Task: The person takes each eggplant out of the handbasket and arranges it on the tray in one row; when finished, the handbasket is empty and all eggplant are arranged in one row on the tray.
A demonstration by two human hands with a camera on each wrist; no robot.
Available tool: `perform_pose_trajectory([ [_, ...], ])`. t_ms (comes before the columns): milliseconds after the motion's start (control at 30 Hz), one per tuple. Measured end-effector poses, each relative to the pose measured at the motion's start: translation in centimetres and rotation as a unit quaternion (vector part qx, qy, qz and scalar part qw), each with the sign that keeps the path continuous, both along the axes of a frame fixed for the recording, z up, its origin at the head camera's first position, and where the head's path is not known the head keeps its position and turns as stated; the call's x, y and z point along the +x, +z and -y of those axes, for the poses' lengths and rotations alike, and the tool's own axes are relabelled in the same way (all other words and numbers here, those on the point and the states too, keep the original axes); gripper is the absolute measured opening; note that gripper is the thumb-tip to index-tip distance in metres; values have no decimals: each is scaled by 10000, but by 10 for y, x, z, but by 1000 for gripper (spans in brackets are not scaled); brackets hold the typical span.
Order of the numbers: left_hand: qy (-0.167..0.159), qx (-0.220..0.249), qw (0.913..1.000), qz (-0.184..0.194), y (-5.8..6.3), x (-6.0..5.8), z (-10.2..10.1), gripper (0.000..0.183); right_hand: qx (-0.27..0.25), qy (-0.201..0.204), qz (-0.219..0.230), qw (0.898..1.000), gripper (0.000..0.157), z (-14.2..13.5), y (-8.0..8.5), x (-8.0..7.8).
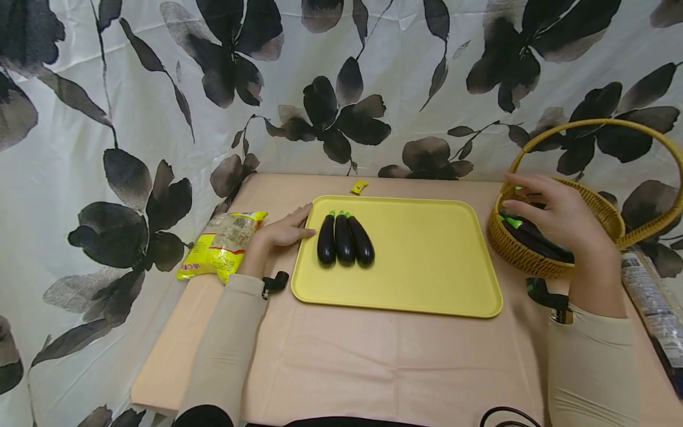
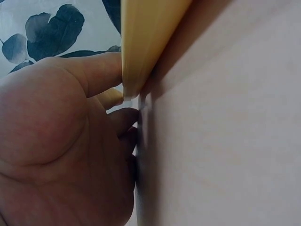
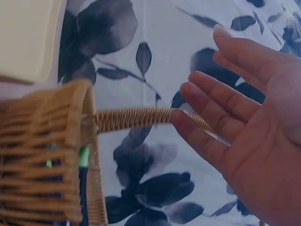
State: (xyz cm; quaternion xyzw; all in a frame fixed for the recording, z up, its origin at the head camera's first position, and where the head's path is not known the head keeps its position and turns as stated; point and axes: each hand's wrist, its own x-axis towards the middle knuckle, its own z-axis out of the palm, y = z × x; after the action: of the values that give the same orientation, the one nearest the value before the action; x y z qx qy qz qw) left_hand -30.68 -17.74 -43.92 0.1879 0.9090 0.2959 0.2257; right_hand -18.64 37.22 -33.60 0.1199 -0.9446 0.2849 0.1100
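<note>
Three dark eggplants (image 1: 344, 239) with green tops lie side by side on the left part of a yellow tray (image 1: 416, 261). My left hand (image 1: 281, 232) rests at the tray's left edge, fingers extended; in the left wrist view its thumb touches the tray's side (image 2: 141, 42). My right hand (image 1: 568, 213) hovers over a wicker basket (image 1: 507, 246) on the right. Its fingers are loosely spread, holding nothing, as the right wrist view confirms. Inside the basket, dark eggplants (image 1: 536, 240) with green tops show, partly hidden by the hand.
A yellow snack-like bag (image 1: 221, 246) lies beside my left wrist. Behind the tray sits a small yellow packet (image 1: 359, 187). The basket's tall handle (image 1: 603, 122) arches over it. A clear plastic package (image 1: 653, 302) lies at the right edge, and a floral curtain (image 1: 405, 77) hangs behind the table.
</note>
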Motion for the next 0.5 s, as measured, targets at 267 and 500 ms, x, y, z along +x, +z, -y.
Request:
perform_pose_trajectory([
  [267,-20,-153,9999,26,-10,-9,1,87,-100,-111,449,9989,57,-26,-11,-8],
  [500,54,-53,10000,24,-3,-3,-1,84,159,-144,1019,9946,57,-39,-19,-13],
])
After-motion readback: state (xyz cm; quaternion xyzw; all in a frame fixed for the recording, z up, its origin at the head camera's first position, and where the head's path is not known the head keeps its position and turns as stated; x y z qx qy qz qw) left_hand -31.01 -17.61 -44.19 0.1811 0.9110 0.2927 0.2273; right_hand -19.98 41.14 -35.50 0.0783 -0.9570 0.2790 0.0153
